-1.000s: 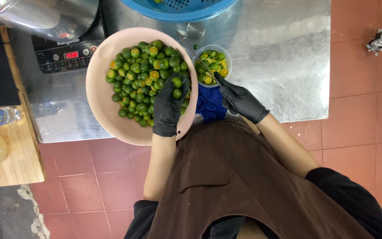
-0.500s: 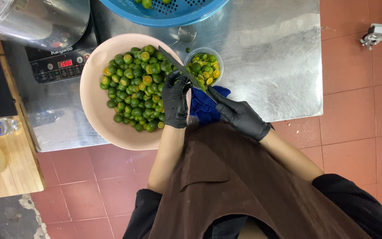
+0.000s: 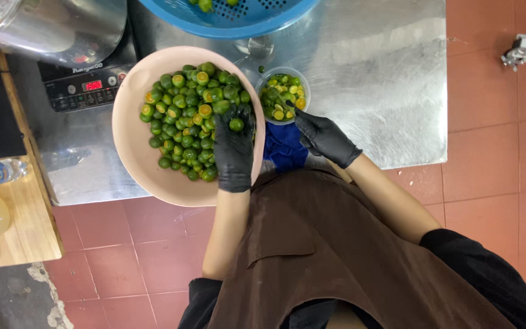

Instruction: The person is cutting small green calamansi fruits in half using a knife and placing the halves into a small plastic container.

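Head camera: we see our left hand (image 3: 234, 152), black-gloved, pinching a green calamansi (image 3: 236, 124) over the pink basin (image 3: 130, 131). Our right hand (image 3: 325, 139) grips a knife (image 3: 288, 105) above the small clear bowl (image 3: 284, 95). A blue colander (image 3: 238, 18) sits at twelve o'clock, an induction cooker (image 3: 83, 85) at ten.

Counter (image 3: 372, 79): brushed stainless steel, dull sheen, faintly scuffed. Pink bowl (image 3: 130, 131): smooth matt plastic. Blue colander (image 3: 238, 21): perforated glossy plastic. Small tub (image 3: 302, 91): clear plastic. Both gloves, left hand (image 3: 234, 149) and right hand (image 3: 324, 137): matt black rubber. Floor (image 3: 494, 170): matt terracotta tile. Apron (image 3: 336, 256): brown cloth.
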